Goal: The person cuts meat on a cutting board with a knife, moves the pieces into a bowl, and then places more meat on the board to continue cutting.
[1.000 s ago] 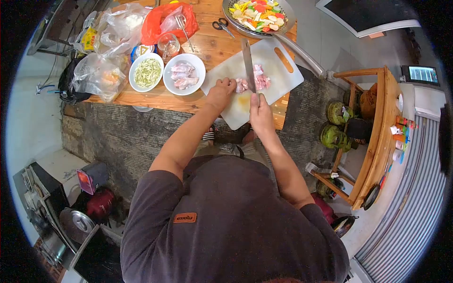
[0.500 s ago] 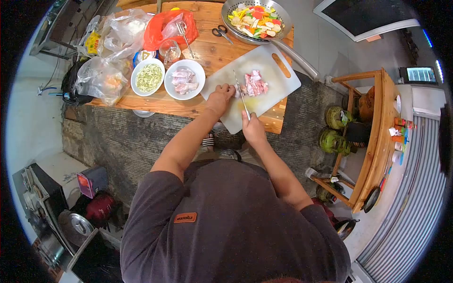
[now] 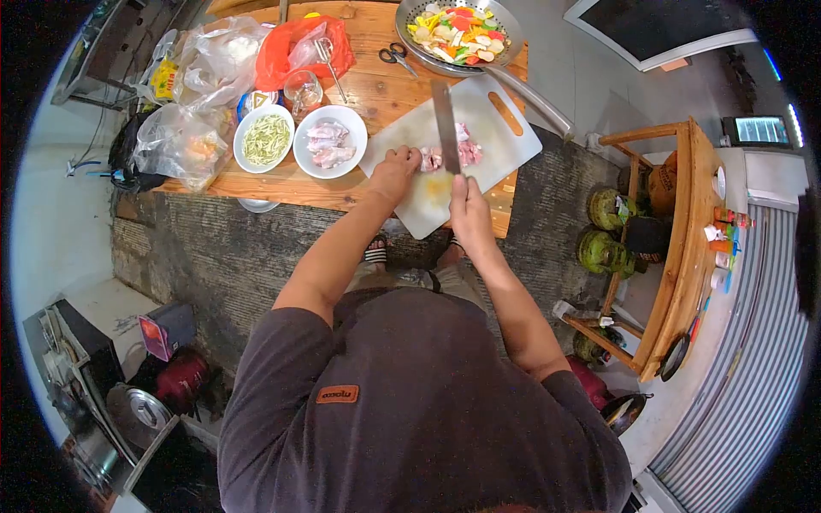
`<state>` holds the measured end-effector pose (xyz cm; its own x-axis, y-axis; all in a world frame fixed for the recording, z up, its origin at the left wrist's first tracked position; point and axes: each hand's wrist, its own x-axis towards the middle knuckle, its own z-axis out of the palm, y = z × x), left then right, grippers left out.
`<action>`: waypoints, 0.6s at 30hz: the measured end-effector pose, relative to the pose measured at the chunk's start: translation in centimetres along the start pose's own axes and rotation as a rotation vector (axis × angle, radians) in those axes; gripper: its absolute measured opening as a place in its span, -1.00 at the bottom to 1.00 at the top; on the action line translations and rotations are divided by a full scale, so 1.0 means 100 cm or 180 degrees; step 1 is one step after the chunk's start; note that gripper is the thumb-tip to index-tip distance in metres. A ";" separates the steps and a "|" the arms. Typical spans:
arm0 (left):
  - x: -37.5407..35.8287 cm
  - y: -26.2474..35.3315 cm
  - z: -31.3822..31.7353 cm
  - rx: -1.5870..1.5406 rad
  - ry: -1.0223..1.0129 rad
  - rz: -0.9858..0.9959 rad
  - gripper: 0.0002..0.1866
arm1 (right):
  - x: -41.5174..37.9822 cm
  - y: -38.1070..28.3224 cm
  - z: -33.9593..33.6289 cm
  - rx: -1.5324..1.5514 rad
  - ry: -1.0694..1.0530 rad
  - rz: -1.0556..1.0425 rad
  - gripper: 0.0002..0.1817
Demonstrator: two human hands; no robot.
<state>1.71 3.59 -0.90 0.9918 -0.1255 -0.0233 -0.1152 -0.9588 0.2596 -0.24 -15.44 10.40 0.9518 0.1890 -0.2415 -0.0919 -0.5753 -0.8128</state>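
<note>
A white cutting board point(image 3: 505, 141) lies tilted at the table's front right corner, with pieces of raw pink meat point(image 3: 469, 152) on it. My right hand point(image 3: 469, 208) grips the handle of a cleaver point(image 3: 445, 124), its broad blade raised and pointing away over the meat. On the board's left part, my left hand point(image 3: 396, 173) has its fingers curled at a small piece of meat point(image 3: 430, 159); the fingertips hide whether they pinch it. Left of the board stand a white bowl of raw meat point(image 3: 330, 144) and a white bowl of green shreds point(image 3: 264, 139).
A steel pan point(image 3: 511, 51) of cut vegetables stands at the table's back right, its handle reaching past the board. Scissors point(image 3: 396, 56), a glass cup point(image 3: 303, 90), a red plastic bag point(image 3: 291, 43) and clear plastic bags point(image 3: 184, 141) lie further left. A wooden rack point(image 3: 682, 256) stands right.
My right hand has lifted the cleaver off the meat by my left fingers, its blade now turned broad side up. My left hand stays near the same spot, shifted slightly left.
</note>
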 end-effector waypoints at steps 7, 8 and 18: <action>0.001 0.002 0.004 -0.0179 0.0079 -0.0085 -0.51 | 0.010 0.038 0.039 -0.0937 -0.0210 0.0311 -0.34; 0.004 0.002 0.002 -0.0170 0.0091 -0.0095 -0.51 | 0.015 0.043 0.043 -0.0934 -0.0214 0.0294 -0.34; 0.002 0.001 0.010 -0.0020 0.0028 -0.0080 -0.51 | 0.016 -0.006 0.015 -0.0368 -0.0153 0.0320 -0.32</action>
<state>1.80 3.19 -1.85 0.9949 -0.0991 -0.0213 -0.0900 -0.9600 0.2650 0.90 -13.61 9.77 0.9241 0.1621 -0.3460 -0.1492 -0.6805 -0.7174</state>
